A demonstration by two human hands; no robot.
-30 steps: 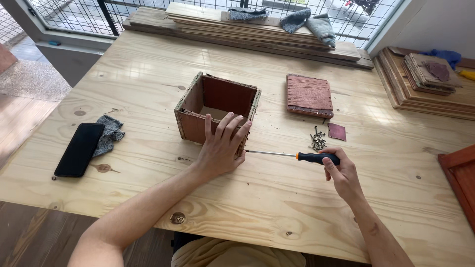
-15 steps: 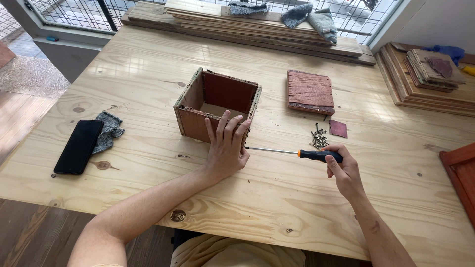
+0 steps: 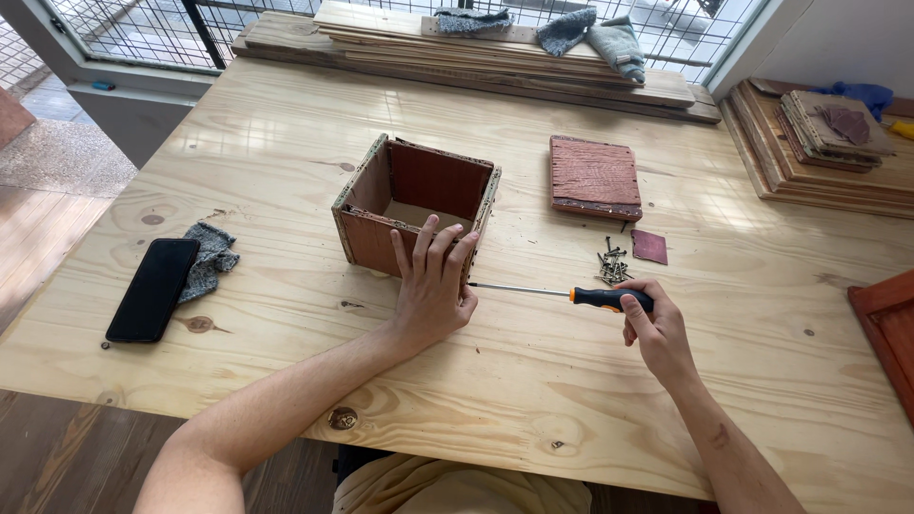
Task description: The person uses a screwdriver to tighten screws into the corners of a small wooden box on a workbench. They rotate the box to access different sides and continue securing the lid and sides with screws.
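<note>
Box: an open-topped, reddish-brown wooden box (image 3: pixel 416 209) with pale plywood edges sits near the middle of the pale pine desk (image 3: pixel 286 133), in the same spot as a second ago.
Left hand: the left hand (image 3: pixel 433 290) lies flat against the box's near wall, fingers (image 3: pixel 430 249) spread and hooked over the rim; it has crept slightly higher on the wall, a firmer brace.
Screwdriver: a slim screwdriver with a black-and-orange handle (image 3: pixel 609 298) lies level, its tip at the box's lower right corner, unchanged.
Right hand: the right hand (image 3: pixel 652 328) grips the handle with fingers clenched; its hold has barely altered, so the driving appears steady at the same screw.
Nearby: a small heap of dark screws (image 3: pixel 611 266), a dark red square scrap (image 3: pixel 649 247) and a reddish ribbed wooden panel (image 3: pixel 594 176) lie just beyond the tool.
Far left: a black phone (image 3: pixel 152 288) rests against a grey cloth (image 3: pixel 211 255).
</note>
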